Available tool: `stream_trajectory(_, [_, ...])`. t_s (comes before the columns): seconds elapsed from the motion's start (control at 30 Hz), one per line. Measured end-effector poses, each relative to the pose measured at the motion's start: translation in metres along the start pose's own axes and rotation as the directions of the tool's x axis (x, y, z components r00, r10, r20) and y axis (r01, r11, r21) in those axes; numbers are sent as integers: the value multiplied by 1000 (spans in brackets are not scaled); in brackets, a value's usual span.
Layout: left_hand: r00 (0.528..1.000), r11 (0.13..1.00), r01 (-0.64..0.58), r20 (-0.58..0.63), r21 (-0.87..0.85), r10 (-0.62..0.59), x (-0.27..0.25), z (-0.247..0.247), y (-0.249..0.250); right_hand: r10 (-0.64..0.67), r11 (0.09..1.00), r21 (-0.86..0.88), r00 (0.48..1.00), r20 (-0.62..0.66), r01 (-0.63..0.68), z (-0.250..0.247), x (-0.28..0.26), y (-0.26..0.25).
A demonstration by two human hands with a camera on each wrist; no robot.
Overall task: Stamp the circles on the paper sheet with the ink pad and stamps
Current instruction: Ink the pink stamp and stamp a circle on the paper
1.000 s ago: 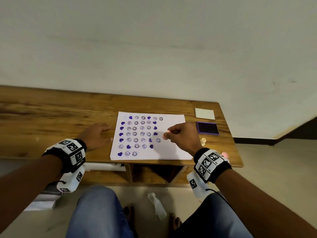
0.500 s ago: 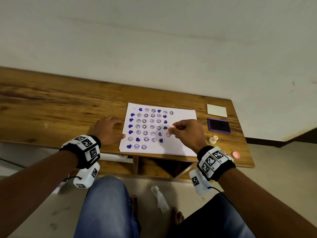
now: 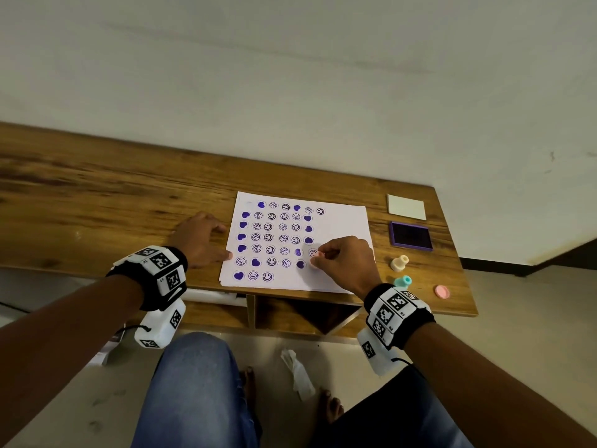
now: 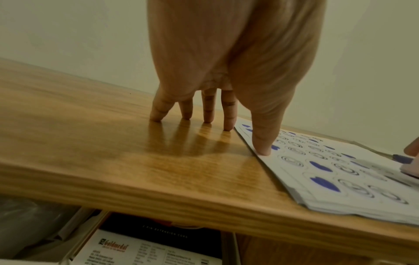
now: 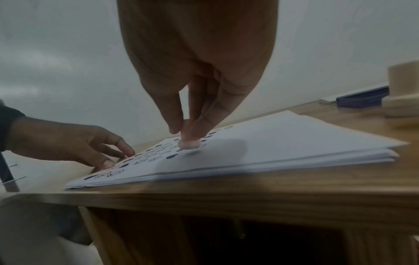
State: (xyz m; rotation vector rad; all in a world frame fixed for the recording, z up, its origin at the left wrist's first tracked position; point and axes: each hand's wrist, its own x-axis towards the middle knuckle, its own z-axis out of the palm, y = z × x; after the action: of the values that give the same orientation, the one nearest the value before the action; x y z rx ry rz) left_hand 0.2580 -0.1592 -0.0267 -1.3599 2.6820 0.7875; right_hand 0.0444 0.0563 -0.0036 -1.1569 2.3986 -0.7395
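Observation:
A white paper sheet with rows of purple hearts and smiley stamps lies on the wooden table. My right hand pinches a small pink stamp between thumb and fingers, its base just above or on the sheet near the right end of the lower rows. My left hand lies with straight fingers on the table, and its thumb presses the sheet's left edge. The purple ink pad sits open to the right of the sheet.
A white lid lies behind the ink pad. A cream stamp, a teal stamp and a pink cap stand near the table's right front corner. Shelves and a box show under the table.
My right hand with the pink stamp has moved down one row on the sheet. The left hand stays at the sheet's left edge. The head view has shifted.

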Motion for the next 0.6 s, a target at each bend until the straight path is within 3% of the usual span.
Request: stream_trajectory(0.6, [999, 998, 12, -34, -54, -14, 0, 2, 2, 121, 984, -151, 980, 155, -98, 1, 22, -17])
